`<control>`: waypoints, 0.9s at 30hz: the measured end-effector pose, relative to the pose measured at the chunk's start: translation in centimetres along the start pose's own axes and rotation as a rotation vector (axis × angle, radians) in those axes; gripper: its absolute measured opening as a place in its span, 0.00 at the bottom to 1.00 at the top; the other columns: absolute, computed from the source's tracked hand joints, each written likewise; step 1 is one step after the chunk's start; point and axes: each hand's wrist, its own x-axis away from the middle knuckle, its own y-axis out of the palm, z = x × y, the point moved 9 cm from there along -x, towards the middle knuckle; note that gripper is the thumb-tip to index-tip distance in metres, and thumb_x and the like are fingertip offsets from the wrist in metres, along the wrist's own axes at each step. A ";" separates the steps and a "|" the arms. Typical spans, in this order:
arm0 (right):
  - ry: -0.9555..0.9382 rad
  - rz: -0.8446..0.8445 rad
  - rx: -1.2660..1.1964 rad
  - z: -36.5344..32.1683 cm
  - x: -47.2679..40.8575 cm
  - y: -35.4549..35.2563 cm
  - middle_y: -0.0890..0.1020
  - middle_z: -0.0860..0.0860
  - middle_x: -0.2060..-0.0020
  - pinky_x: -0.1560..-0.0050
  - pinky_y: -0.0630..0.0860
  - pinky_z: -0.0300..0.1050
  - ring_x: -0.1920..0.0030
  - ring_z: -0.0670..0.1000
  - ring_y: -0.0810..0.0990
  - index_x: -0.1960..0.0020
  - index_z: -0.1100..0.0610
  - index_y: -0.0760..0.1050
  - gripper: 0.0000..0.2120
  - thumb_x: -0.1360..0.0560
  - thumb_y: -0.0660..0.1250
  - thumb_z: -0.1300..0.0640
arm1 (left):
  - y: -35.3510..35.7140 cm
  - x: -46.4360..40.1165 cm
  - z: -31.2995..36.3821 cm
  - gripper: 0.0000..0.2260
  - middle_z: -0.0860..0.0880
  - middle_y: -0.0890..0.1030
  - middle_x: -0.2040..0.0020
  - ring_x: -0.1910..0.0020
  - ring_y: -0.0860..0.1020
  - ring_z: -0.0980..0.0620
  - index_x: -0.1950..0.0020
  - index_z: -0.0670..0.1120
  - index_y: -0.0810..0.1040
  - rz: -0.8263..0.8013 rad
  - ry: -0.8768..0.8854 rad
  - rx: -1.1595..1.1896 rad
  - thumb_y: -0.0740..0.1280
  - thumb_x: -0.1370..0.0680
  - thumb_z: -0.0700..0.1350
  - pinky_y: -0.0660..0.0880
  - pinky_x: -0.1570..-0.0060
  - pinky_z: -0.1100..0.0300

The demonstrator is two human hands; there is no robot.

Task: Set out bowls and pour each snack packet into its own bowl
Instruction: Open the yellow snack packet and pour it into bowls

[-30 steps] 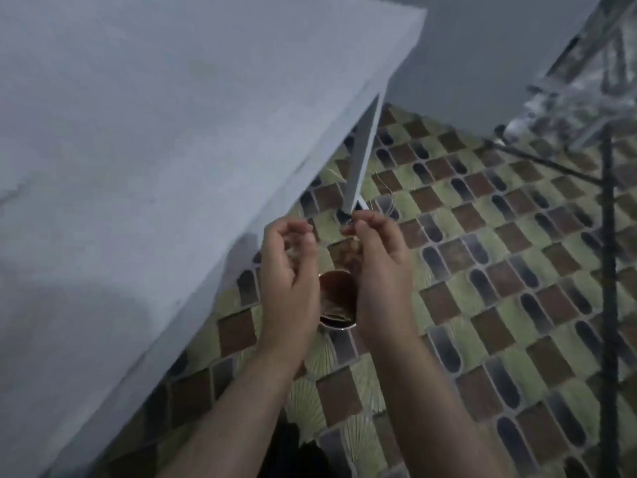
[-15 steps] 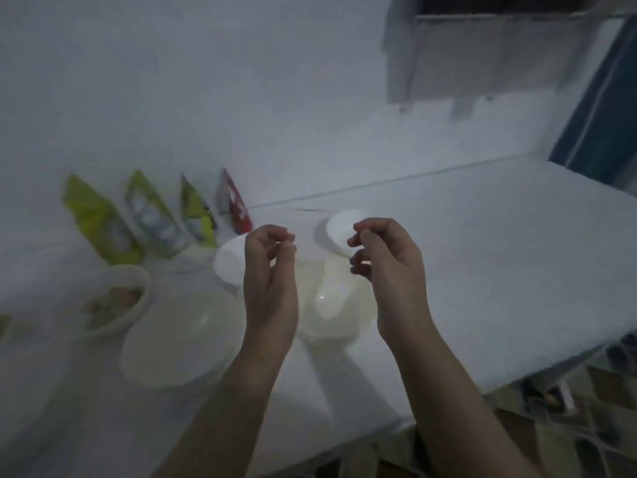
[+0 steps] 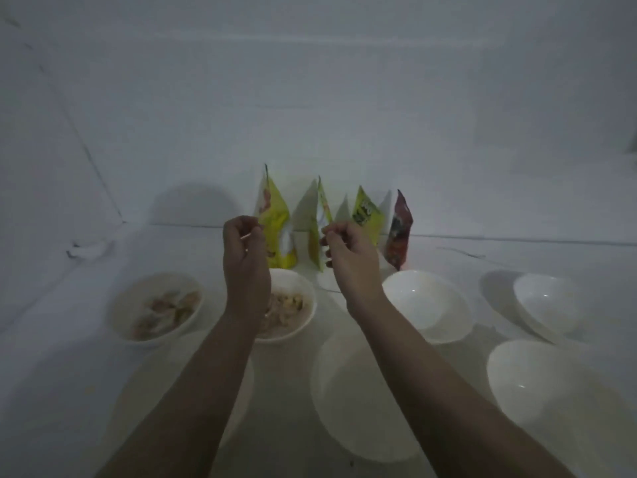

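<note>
**Hands up over the bowls**

My head has turned since a moment ago: the packets were off to my left then, and now they stand right in front of me, by the wall. My hands are up in the air like before.

My left hand (image 3: 245,257) has its fingers curled in. Thumb and finger are pressed together, and I cannot tell if something tiny is between them. My right hand (image 3: 348,257) is curled the same way, and I cannot tell if it holds anything.

Four packets stand in a row: a big yellow one (image 3: 275,229), a thin one (image 3: 319,229), a green one (image 3: 367,213) and a red one (image 3: 398,232).

Two bowls on the left have snacks in them (image 3: 157,310) (image 3: 293,305). The other bowls (image 3: 427,305) (image 3: 548,305) (image 3: 551,391) (image 3: 362,408) are white inside. All sit on the white table (image 3: 517,250).
</note>
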 end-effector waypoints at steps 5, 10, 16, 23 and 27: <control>-0.009 -0.085 0.100 2.5 -4.3 6.8 0.77 0.46 0.59 0.64 0.69 0.30 0.60 0.42 0.74 0.50 0.54 0.74 0.03 0.20 0.61 0.57 | -2.0 -7.5 -7.2 0.07 0.54 0.76 0.52 0.53 0.75 0.53 0.52 0.55 0.72 0.050 -0.166 -0.083 0.58 0.19 0.42 0.71 0.50 0.54; 0.056 -0.159 0.198 7.2 -8.6 10.8 0.72 0.47 0.41 0.41 0.75 0.51 0.40 0.51 0.73 0.35 0.51 0.67 0.18 0.23 0.64 0.51 | -1.0 -13.1 -15.7 0.07 0.49 0.76 0.43 0.41 0.74 0.45 0.46 0.50 0.73 -0.058 -0.397 -0.196 0.56 0.18 0.48 0.70 0.40 0.50; 0.073 -0.270 0.238 11.0 -10.6 13.2 0.60 0.48 0.25 0.29 0.65 0.58 0.26 0.51 0.59 0.24 0.42 0.50 0.40 0.28 0.67 0.38 | 4.1 -14.8 -22.0 0.23 0.50 0.73 0.36 0.39 0.73 0.47 0.33 0.45 0.72 -0.296 -0.691 -0.044 0.50 0.17 0.58 0.70 0.35 0.48; -0.022 -0.332 0.214 12.0 -11.9 15.0 0.61 0.48 0.26 0.30 0.68 0.58 0.26 0.50 0.63 0.24 0.38 0.48 0.51 0.37 0.74 0.31 | 8.0 -14.4 -22.9 0.20 0.47 0.80 0.42 0.38 0.77 0.45 0.39 0.47 0.77 -0.420 -0.749 0.154 0.51 0.17 0.57 0.77 0.45 0.50; -0.053 -0.310 0.238 11.6 -12.5 14.5 0.62 0.50 0.28 0.31 0.66 0.46 0.31 0.44 0.63 0.22 0.43 0.52 0.39 0.26 0.66 0.37 | 7.9 -15.0 -22.0 0.15 0.50 0.82 0.44 0.47 0.80 0.53 0.45 0.54 0.79 -0.400 -0.684 0.088 0.54 0.17 0.57 0.78 0.48 0.60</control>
